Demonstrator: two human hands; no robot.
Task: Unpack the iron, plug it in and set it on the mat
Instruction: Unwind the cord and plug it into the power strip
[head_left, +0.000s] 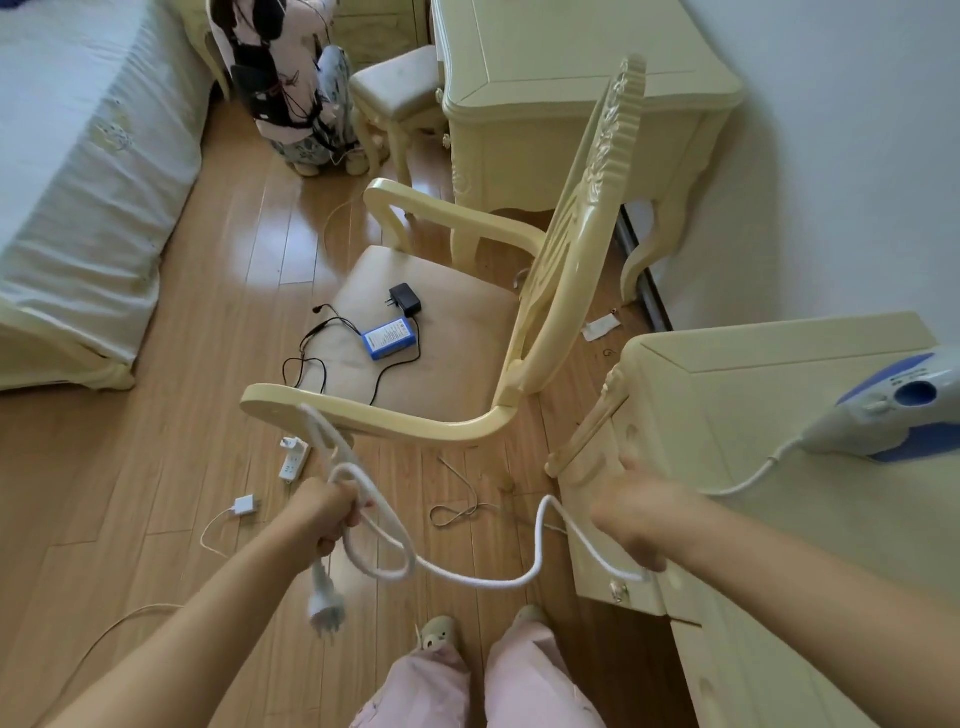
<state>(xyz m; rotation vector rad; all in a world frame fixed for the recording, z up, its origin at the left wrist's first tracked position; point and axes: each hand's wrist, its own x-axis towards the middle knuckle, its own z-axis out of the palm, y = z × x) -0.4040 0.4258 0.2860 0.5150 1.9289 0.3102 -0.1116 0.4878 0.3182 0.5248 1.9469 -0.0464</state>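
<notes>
Left grip (324, 512) clutches coiled cord (467, 578), right grip (636, 525) holds it; iron (893, 410) sits unpacked on counter (743, 415), plug (324, 610) dangles unplugged.

The chair (566, 249) is cream-yellow, with a carved leaf pattern down its back and a plain beige seat. On that seat lies a bright blue pack (390, 338) with pale lettering, beside a black adapter (404, 299) and black wires (306, 358). Right of the chair, the iron (893, 410) is pale grey-white with violet-blue panels — its cord (467, 577) and plug (326, 608) are white. The cabinet (753, 415) under the iron and the desk (545, 62) behind the chair share the chair's cream-yellow. The floor (156, 467) is glossy honey-brown planks. By the chair's near arm lie a white strip (293, 460) and a white charger (245, 505). Left of the chair, the bed (78, 182) is pale blue-white with a faint floral motif.
</notes>
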